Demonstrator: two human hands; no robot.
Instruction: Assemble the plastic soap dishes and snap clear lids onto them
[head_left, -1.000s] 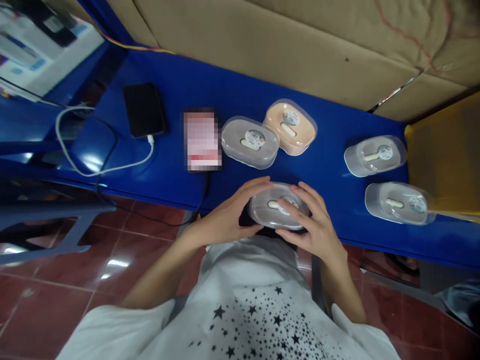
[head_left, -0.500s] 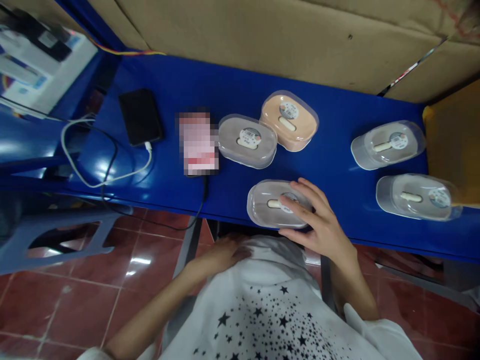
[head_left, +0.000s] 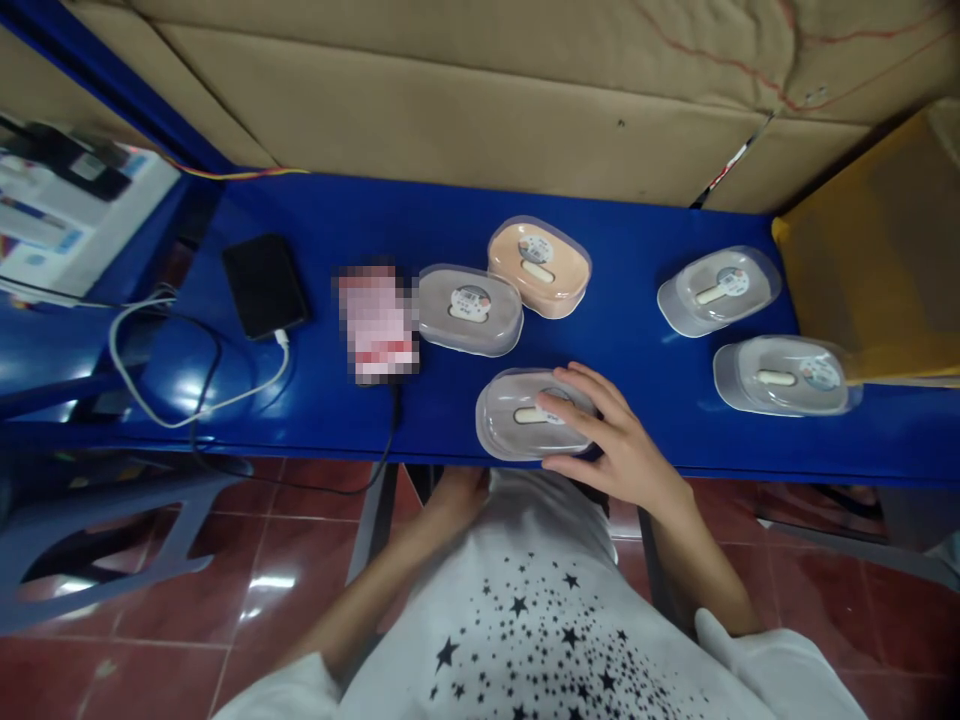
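Observation:
My right hand (head_left: pixel 604 435) lies over a grey oval plastic box (head_left: pixel 517 415), its fingers across the clear lid and its thumb along the near edge. My left hand (head_left: pixel 457 497) rests against my starred white shirt (head_left: pixel 540 620) below the table edge, touching no box. Its fingers are partly hidden. Farther back, a grey oval box (head_left: pixel 469 310) sits beside a peach one (head_left: pixel 538 267). Two more clear-lidded boxes (head_left: pixel 718 291) (head_left: pixel 786 375) lie to the right. Each box has a round label and a cream bar inside.
The boxes stand on a blue table (head_left: pixel 450 210). To their left lie a pixelated flat object (head_left: pixel 376 322) and a black phone (head_left: pixel 264 287) with a white cable (head_left: pixel 202 395). Cardboard (head_left: pixel 450 100) forms the back, an amber panel (head_left: pixel 877 260) stands right, and red floor tiles (head_left: pixel 300 540) lie below.
My left hand has let go of the grey box and moved back to my shirt. My right hand stays on the box, and the view has tilted slightly.

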